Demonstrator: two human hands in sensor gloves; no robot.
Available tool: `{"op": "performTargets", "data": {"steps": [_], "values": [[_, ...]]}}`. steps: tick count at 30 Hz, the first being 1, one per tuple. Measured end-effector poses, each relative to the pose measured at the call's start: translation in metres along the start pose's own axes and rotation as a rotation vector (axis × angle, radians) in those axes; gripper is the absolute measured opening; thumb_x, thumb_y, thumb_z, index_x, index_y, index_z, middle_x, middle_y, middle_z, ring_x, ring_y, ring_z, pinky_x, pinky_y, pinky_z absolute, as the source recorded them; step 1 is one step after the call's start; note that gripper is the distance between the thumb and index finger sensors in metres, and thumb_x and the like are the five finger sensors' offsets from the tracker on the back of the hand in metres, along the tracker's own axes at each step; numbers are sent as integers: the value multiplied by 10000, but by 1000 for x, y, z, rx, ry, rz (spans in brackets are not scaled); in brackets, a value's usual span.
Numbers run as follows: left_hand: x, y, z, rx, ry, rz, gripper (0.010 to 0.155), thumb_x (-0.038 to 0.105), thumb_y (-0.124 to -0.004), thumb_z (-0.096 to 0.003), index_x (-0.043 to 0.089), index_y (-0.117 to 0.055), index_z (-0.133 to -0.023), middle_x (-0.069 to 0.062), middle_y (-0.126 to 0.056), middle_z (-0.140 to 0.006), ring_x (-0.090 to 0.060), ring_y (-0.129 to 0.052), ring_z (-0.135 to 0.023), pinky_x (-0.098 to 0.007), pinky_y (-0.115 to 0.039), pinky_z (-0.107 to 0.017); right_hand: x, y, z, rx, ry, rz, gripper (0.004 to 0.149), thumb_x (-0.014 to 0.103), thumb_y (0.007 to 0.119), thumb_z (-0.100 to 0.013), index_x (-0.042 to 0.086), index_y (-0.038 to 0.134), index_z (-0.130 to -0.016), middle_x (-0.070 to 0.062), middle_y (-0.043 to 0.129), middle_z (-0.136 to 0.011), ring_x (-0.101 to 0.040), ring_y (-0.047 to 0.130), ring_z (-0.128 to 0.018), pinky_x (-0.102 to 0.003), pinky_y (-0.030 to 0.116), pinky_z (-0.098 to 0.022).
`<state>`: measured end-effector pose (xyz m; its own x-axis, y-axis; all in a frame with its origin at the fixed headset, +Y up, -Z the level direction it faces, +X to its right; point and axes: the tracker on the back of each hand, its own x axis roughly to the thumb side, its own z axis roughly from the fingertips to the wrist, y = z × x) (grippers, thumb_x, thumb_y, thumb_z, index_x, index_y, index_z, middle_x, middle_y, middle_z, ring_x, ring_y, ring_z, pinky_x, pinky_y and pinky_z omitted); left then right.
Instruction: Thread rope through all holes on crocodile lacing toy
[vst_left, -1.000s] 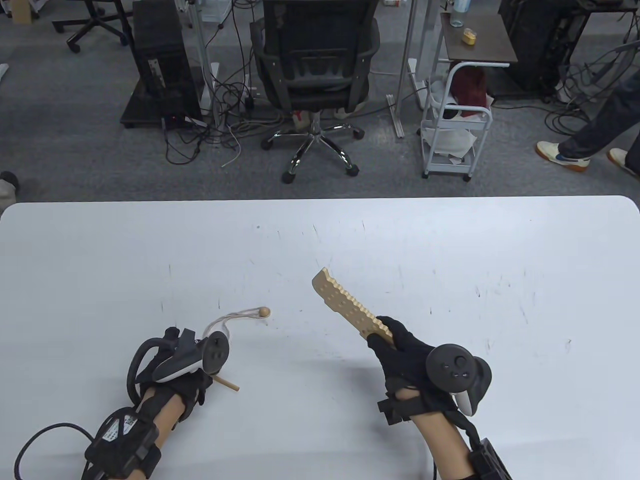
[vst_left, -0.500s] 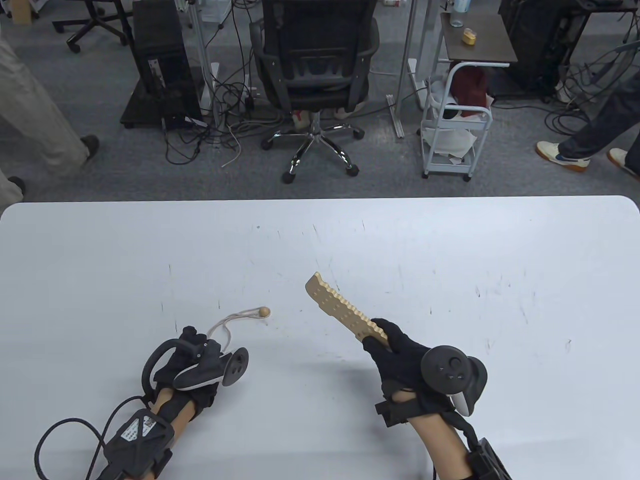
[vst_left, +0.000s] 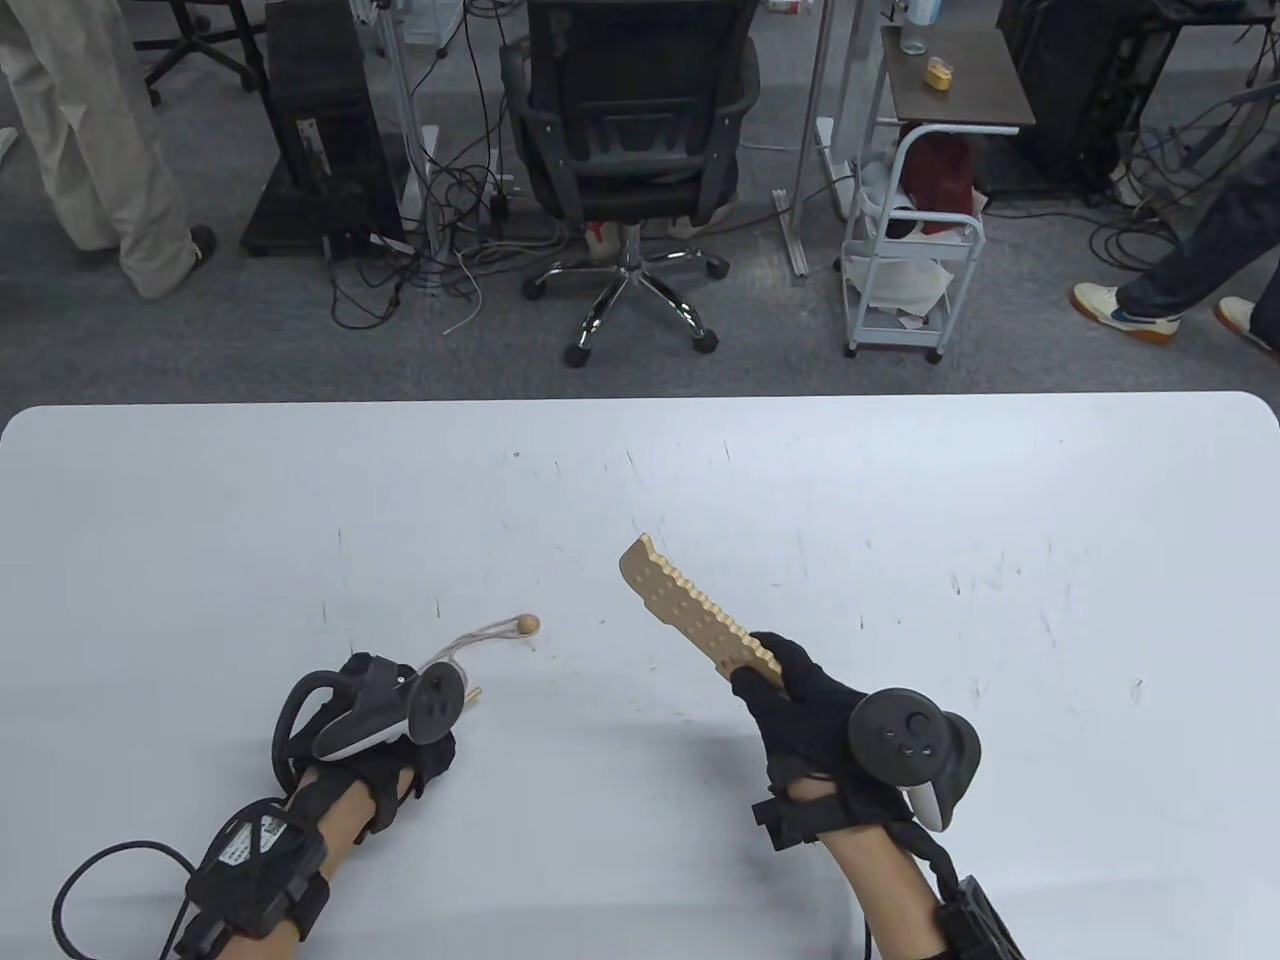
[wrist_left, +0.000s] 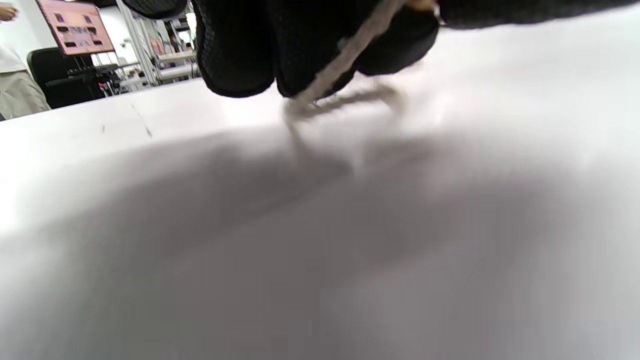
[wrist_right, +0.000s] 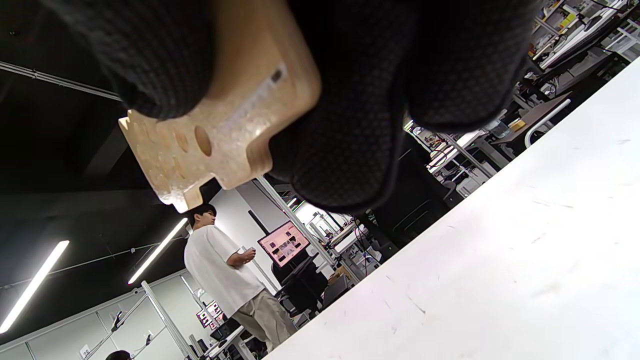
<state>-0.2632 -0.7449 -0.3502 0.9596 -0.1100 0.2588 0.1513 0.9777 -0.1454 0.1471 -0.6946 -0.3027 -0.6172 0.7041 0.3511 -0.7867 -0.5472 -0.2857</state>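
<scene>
The wooden crocodile toy (vst_left: 690, 608) is a long tan board with rows of holes and a toothed edge. My right hand (vst_left: 775, 682) grips its near end and holds it up off the table, slanting up and to the left. In the right wrist view the gloved fingers (wrist_right: 345, 145) wrap round the toy (wrist_right: 215, 130). The pale rope (vst_left: 465, 640) lies on the table and ends in a round wooden bead (vst_left: 528, 625). My left hand (vst_left: 432, 752) holds the rope's other end; the wooden needle tip (vst_left: 472, 692) pokes out beside it. The rope (wrist_left: 345, 55) runs between its curled fingers (wrist_left: 235, 55).
The white table (vst_left: 900, 500) has its far edge at mid-frame. Beyond it stand an office chair (vst_left: 630, 120), a small white cart (vst_left: 915, 250) and cables on the floor. One person walks at the far left (vst_left: 90, 150), another at the far right (vst_left: 1190, 260).
My left hand has shifted forward and turned, and the needle that stuck out to its lower right now points out near the rope. The toy wobbled slightly. A person walked in at the upper left.
</scene>
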Motion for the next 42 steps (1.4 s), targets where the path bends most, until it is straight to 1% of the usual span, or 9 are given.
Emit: {"op": "performTargets", "data": {"steps": [1,7,10,14,16,23,27,35,42], "values": [[-4,7,4,48,4,42,461,562,-709,-385,292,-815,-744,7,-848,-802,-303,-798,-889,-578,-516,-780,0,-1,0,-3,3,-3,442,432,849,-435,235,805,-828,-43,1012,-702,-238,1096,-490,-478,856,-426],[-25,44,27,209,19,269,461,540,-687,-431,280,-776,-802,0,-798,-853,-311,-756,-918,-585,-498,-787,-1,-1,0,-6,10,-7,443,431,850,-433,234,807,-827,-46,1008,-704,-239,1096,-491,-480,856,-424],[-31,61,40,288,21,344,457,516,-667,-430,289,-746,-819,5,-770,-882,-306,-736,-939,-590,-486,-794,-1,-1,0,-4,11,-4,442,431,850,-433,233,807,-826,-43,1015,-698,-239,1096,-489,-479,856,-424],[-36,77,55,406,21,375,462,496,-659,-390,319,-754,-806,11,-815,-885,-296,-809,-908,-593,-517,-787,-1,-2,0,-5,15,-1,443,431,850,-433,232,807,-827,-44,1013,-701,-240,1096,-489,-480,856,-424],[-38,82,61,453,22,401,463,489,-671,-381,326,-761,-805,22,-867,-847,-281,-876,-862,-592,-540,-781,-1,-2,0,-7,18,-2,442,430,850,-433,234,807,-827,-44,1015,-700,-239,1096,-489,-480,856,-424],[-45,90,68,542,38,469,462,443,-731,-369,327,-770,-814,60,-975,-700,-227,-1016,-708,-573,-613,-761,-2,-3,-1,-7,29,2,442,430,851,-432,233,808,-826,-47,1014,-699,-240,1096,-490,-480,855,-425],[-46,93,67,569,39,509,474,413,-733,-378,322,-732,-844,66,-939,-727,-222,-982,-733,-568,-594,-772,-3,-2,-1,-2,35,8,442,430,851,-433,233,807,-827,-46,1014,-699,-240,1097,-489,-482,855,-425],[-48,98,62,679,-6,769,505,358,-752,-400,308,-701,-900,50,-914,-770,-233,-952,-762,-566,-580,-778,-4,-2,-2,5,40,17,444,430,852,-432,234,807,-827,-44,1013,-701,-240,1095,-491,-480,855,-425],[-51,87,63,764,-54,898,524,372,-774,-414,301,-706,-929,45,-934,-742,-233,-966,-734,-562,-590,-773,-4,-2,-3,6,44,18,441,430,852,-434,235,808,-827,-47,1011,-703,-241,1095,-492,-481,854,-426]]}}
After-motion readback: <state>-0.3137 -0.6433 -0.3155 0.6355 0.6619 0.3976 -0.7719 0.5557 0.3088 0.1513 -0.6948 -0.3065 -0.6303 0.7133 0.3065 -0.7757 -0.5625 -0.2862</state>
